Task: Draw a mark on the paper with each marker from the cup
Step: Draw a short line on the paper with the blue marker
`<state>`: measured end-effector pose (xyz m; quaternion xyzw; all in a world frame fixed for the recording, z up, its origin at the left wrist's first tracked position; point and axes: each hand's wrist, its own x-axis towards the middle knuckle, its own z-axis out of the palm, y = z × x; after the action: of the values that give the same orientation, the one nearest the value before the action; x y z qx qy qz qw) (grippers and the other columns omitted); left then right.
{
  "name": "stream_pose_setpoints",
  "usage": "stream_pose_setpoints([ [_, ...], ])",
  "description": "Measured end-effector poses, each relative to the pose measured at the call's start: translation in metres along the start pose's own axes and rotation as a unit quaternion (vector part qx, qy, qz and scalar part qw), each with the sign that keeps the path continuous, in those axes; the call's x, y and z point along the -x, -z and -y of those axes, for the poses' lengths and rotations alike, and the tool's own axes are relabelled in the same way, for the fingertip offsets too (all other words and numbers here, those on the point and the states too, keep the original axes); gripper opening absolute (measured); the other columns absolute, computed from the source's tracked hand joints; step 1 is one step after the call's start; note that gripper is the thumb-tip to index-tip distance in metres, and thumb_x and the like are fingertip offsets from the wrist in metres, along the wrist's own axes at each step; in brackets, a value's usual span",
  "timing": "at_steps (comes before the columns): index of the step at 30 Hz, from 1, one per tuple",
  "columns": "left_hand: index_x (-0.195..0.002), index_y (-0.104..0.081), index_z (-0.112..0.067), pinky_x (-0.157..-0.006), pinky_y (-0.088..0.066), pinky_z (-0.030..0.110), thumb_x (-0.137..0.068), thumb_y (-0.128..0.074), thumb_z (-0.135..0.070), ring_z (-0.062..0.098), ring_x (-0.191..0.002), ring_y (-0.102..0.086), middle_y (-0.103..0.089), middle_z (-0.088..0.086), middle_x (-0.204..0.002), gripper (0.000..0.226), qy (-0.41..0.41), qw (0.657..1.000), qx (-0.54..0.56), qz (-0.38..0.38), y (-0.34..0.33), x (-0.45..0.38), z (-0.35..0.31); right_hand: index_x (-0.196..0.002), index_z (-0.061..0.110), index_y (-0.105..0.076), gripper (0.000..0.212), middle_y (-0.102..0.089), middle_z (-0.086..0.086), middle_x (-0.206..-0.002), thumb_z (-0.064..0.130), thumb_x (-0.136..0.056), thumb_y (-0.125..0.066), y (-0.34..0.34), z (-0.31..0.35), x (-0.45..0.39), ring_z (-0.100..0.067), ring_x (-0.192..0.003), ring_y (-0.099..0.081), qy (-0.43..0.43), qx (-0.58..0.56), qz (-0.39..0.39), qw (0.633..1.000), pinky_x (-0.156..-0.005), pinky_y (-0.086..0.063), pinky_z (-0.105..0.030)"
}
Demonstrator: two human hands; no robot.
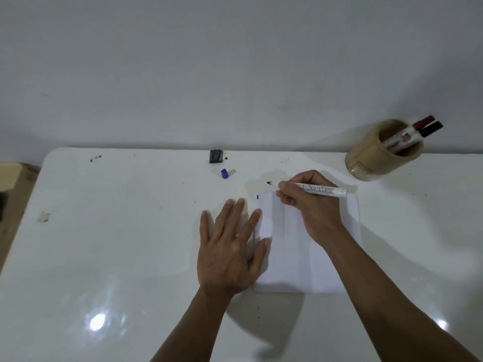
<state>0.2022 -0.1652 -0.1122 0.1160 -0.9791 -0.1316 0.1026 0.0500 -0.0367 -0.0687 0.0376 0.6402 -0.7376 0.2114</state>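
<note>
A white sheet of paper lies on the white table, with a short dark mark near its top left corner. My right hand grips an uncapped white marker; its dark tip hovers just past the paper's top edge. My left hand lies flat with fingers spread, its thumb and forefinger on the paper's left edge. A blue cap lies on the table beyond the paper. The tan cup at the back right holds two capped markers, one red, one black.
A small black object sits at the table's back edge near the wall. A bit of clear tape lies at the left. The table's left edge drops off to a brown floor.
</note>
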Motion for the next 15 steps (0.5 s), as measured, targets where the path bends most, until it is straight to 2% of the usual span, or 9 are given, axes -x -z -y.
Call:
stream_pose_setpoints([
  [4, -0.146, -0.047, -0.03, -0.118, -0.025, 0.059, -0.094, -0.042, -0.064, 0.017, -0.147, -0.037, -0.048, -0.002, -0.153, 0.062, 0.039, 0.997, 0.062, 0.025, 0.012, -0.004, -0.004, -0.072, 0.013, -0.067, 0.029, -0.073, -0.012, -0.083, -0.013, -0.078, -0.077, 0.0, 0.013, 0.015, -0.03, -0.081, -0.07, 0.005, -0.015, 0.009, 1.0, -0.071, -0.06, -0.038],
  [6, -0.145, -0.045, -0.024, -0.116, -0.032, 0.05, -0.092, -0.042, -0.062, 0.017, -0.137, -0.048, -0.055, -0.003, -0.146, 0.065, 0.116, 0.985, 0.126, 0.013, 0.023, -0.015, -0.008, -0.071, 0.016, -0.07, 0.032, -0.074, -0.009, -0.085, -0.015, -0.077, -0.076, 0.0, 0.02, 0.022, -0.03, -0.083, -0.07, 0.0, -0.026, 0.009, 1.0, -0.074, -0.059, -0.04],
  [9, -0.14, -0.048, -0.019, -0.104, -0.036, 0.038, -0.095, -0.05, -0.043, 0.023, -0.126, -0.051, -0.059, 0.004, -0.136, 0.051, 0.23, 0.957, 0.17, -0.041, 0.039, -0.049, -0.008, -0.071, 0.015, -0.069, 0.031, -0.072, -0.014, -0.088, -0.015, -0.077, -0.076, -0.002, 0.029, 0.029, -0.035, -0.085, -0.07, -0.011, -0.036, 0.012, 0.999, -0.072, -0.059, -0.039],
  [12, -0.141, -0.047, -0.022, -0.105, -0.038, 0.044, -0.097, -0.055, -0.034, 0.028, -0.127, -0.051, -0.056, 0.006, -0.136, 0.046, 0.295, 0.941, 0.164, -0.011, 0.044, -0.089, 0.0, -0.072, 0.014, -0.068, 0.028, -0.073, -0.015, -0.087, -0.012, -0.079, -0.075, -0.006, 0.037, 0.032, -0.035, -0.082, -0.072, -0.022, -0.035, 0.008, 0.999, -0.066, -0.059, -0.034],
  [15, -0.136, -0.053, -0.022, -0.103, -0.038, 0.046, -0.097, -0.056, -0.035, 0.029, -0.124, -0.053, -0.061, 0.005, -0.13, 0.041, 0.305, 0.944, 0.124, 0.035, 0.038, -0.105, 0.006, -0.075, 0.011, -0.066, 0.023, -0.075, -0.011, -0.082, -0.009, -0.08, -0.077, -0.007, 0.042, 0.034, -0.03, -0.077, -0.074, -0.029, -0.034, 0.004, 0.999, -0.063, -0.058, -0.031],
])
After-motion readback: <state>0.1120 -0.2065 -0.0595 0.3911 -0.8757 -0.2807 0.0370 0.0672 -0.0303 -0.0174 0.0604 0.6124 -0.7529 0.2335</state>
